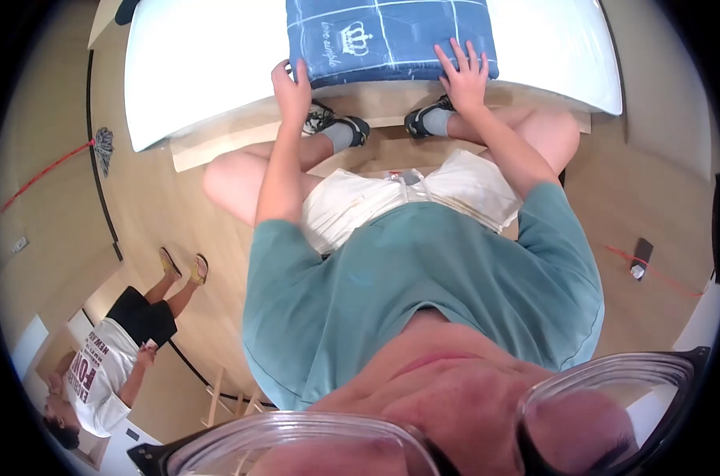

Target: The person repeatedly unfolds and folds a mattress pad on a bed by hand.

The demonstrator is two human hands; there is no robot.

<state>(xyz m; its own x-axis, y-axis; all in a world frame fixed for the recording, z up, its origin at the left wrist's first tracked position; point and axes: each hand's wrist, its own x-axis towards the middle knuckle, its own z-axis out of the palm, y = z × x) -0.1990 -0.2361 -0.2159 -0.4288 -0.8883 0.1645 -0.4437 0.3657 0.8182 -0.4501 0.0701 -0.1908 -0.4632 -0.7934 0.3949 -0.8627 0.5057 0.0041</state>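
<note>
A folded blue quilt with white grid lines, a white crown print and small lettering lies on the white table. At its near left corner, my left hand has its fingers bent and its thumb against the edge; the fingertips are partly hidden. My right hand rests flat on top of the quilt near the right front corner, fingers spread.
My legs are bent under the table, with dark shoes below its edge. Another person stands at the lower left. A mop with a red handle is on the left. A dark object with an orange cord lies on the right.
</note>
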